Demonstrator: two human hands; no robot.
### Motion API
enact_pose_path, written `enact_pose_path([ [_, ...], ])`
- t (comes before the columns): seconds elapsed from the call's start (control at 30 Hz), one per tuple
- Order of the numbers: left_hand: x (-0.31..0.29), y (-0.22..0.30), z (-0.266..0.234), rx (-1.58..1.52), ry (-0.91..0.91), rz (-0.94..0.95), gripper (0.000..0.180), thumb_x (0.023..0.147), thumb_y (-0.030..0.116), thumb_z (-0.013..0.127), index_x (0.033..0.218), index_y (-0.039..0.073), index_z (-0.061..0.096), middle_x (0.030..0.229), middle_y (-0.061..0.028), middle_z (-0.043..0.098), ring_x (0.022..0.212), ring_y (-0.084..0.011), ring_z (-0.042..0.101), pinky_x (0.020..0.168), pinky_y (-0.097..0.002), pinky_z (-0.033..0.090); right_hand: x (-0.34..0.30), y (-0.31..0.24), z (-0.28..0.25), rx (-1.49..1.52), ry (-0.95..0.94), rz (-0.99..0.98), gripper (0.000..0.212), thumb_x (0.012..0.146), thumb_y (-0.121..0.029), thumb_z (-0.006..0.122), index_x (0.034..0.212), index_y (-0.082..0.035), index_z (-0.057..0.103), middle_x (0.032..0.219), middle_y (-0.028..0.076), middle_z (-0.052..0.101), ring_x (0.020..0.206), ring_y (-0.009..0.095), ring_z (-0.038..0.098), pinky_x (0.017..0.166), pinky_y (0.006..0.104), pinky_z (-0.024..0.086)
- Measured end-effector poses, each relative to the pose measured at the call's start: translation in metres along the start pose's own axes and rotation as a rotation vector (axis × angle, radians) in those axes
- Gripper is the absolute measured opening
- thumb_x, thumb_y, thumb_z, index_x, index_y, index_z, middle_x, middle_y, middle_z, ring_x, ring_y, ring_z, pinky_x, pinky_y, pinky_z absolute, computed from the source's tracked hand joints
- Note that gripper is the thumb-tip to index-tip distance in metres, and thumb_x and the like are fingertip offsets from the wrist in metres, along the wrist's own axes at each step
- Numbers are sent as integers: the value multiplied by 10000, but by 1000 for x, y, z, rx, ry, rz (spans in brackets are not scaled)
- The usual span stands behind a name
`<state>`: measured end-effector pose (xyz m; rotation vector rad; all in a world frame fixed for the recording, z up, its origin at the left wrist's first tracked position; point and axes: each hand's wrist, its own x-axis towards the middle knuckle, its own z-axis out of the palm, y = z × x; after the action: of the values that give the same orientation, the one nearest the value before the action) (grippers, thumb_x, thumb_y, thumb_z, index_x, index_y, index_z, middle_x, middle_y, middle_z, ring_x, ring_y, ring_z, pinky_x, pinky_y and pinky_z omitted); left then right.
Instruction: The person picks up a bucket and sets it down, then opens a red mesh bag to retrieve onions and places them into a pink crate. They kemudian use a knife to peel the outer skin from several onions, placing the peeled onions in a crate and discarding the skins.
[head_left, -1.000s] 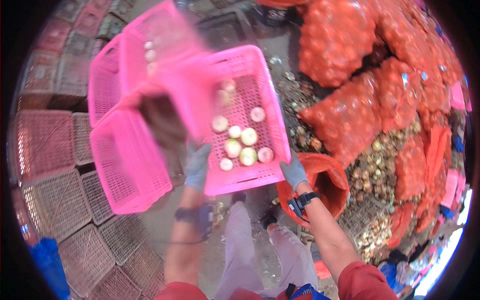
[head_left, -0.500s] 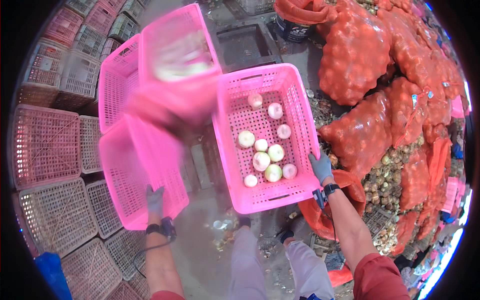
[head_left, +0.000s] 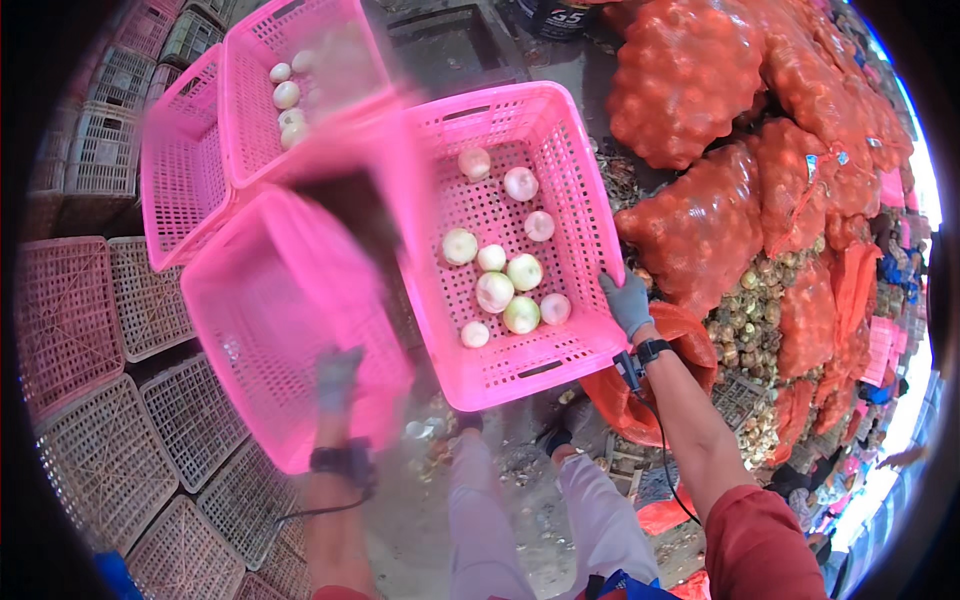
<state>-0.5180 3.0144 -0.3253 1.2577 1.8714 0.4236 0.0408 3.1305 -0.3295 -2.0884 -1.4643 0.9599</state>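
Observation:
My right hand (head_left: 627,303), in a grey glove, grips the right rim of a pink perforated plastic basket (head_left: 520,384). Several peeled onions (head_left: 494,292), white to pale purple, lie loose on that basket's floor. My left hand (head_left: 338,378), also gloved and smeared by motion, is at the near wall of a second pink basket (head_left: 265,330). It appears closed on that wall, though single fingers are not distinct. This left basket is tilted and blurred, and no onions show in it. Beyond it stands a third pink basket (head_left: 240,130) with several peeled onions (head_left: 287,95), its right side blurred.
One more pink basket (head_left: 185,170) stands at the far left. Stacked slatted crates (head_left: 105,450) line the left side. Red mesh sacks of onions (head_left: 690,90) pile up on the right, with loose onions (head_left: 755,315) below. An open red bag (head_left: 650,400) stands by my right forearm.
The left basket has moved right and nearer to me together with my left hand. My right hand keeps its grip on the onion basket. The whole view has shifted a little.

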Motion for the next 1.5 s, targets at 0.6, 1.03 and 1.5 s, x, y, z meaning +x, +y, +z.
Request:
enact_pose_path([
  [0.6, 25, 189, 113, -699, -156, -100, 753, 853, 58, 619, 1500, -62, 253, 1309, -202, 544, 1174, -293, 543, 1028, -383, 449, 10, 22, -32, -84, 29, -54, 418, 868, -308, 670, 1190, -43, 651, 1023, 259, 685, 1001, 431, 644, 880, 466, 514],
  [1.03, 70, 133, 127, -140, -48, -230, 892, 854, 71, 619, 1557, 9, 74, 1326, -198, 522, 1163, -263, 531, 1030, -397, 444, -23, -27, -58, -46, 162, -107, 518, 869, -357, 663, 1258, -28, 574, 1239, 239, 611, 1140, 395, 588, 985, 462, 464],
  [1.5, 109, 139, 78, 8, -169, -577, 432, 826, 338, 644, 1194, 115, 607, 1192, -108, 582, 1053, -281, 532, 816, -486, 453, -546, 111, -130, 324, 144, 1177, 598, 896, -356, 592, 1401, -53, 490, 1286, 246, 608, 1213, 395, 573, 1019, 436, 456],
])
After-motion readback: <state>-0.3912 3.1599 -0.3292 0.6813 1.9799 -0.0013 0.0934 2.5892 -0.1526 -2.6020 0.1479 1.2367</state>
